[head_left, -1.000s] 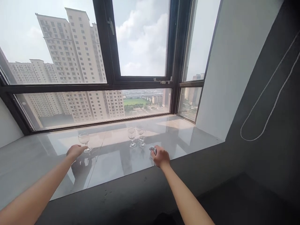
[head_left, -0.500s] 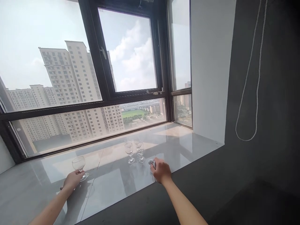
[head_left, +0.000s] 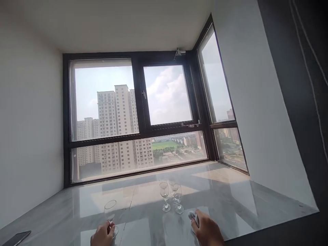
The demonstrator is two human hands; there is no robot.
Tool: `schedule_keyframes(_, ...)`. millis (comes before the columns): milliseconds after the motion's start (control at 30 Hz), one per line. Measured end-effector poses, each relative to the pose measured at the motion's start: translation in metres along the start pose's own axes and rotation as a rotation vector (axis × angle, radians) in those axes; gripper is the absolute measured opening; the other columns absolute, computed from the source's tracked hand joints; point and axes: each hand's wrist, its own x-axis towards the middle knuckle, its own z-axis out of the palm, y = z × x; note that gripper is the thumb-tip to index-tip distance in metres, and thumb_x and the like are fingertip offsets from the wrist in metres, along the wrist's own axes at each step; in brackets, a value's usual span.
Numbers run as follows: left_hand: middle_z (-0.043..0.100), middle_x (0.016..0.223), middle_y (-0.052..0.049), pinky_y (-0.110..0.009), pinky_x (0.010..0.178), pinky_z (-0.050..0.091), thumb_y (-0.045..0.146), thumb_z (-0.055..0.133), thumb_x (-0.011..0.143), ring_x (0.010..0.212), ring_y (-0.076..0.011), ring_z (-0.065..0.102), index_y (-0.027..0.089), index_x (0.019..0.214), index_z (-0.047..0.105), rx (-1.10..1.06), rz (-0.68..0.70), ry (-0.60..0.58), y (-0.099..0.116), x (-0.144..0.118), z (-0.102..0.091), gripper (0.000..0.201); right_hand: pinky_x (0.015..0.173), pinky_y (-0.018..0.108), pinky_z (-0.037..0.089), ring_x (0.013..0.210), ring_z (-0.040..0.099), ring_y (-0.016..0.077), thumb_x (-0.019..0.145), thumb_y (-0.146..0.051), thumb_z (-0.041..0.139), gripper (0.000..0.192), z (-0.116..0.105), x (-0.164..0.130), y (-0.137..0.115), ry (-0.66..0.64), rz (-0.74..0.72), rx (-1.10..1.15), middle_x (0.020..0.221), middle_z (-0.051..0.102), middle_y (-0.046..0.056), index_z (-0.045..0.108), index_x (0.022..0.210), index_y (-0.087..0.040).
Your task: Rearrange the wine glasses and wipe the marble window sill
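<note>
My left hand is closed around the stem of a clear wine glass, which stands upright or nearly so, low over the sill; its foot shows beside my fingers. Bunched in my closed right hand is a pale grey cloth, at the marble windowsill's surface. A stemmed glass stands upright a little left of that hand. Close beside it are a second glass and, partly hidden behind, a third glass.
The glossy grey marble windowsill runs beneath a dark-framed window. A dark phone-like slab lies at the lower left. White walls flank the sill, and a bead cord hangs at the right.
My view has tilted up and shifted left, bringing the ceiling, the left wall and the dark slab into sight. Both hands keep their holds on the wine glass and the cloth.
</note>
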Motion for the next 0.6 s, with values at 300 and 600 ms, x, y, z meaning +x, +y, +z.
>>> schedule_keyframes(300, 0.070, 0.099, -0.010, -0.035, 0.085, 0.042, 0.030, 0.037, 0.092, 0.102, -0.0271, 0.063, 0.020, 0.103, 0.067, 0.043, 0.016, 0.018, -0.001, -0.002, 0.006, 0.033, 0.077, 0.029, 0.043, 0.096, 0.064, 0.0231, 0.090, -0.032, 0.046, 0.024, 0.004, 0.003, 0.004, -0.029, 0.017, 0.003, 0.102, 0.070, 0.009, 0.067, 0.096, -0.021)
schedule_keyframes(600, 0.069, 0.101, -0.012, -0.036, 0.087, 0.042, 0.030, 0.035, 0.093, 0.105, -0.0278, 0.061, 0.019, 0.109, 0.063, 0.084, 0.025, -0.026, -0.003, 0.001, 0.006, 0.035, 0.088, 0.030, 0.046, 0.107, 0.063, 0.0246, 0.088, -0.033, 0.048, 0.035, 0.018, 0.008, 0.015, -0.004, 0.025, 0.034, 0.118, 0.067, 0.011, 0.068, 0.112, -0.020)
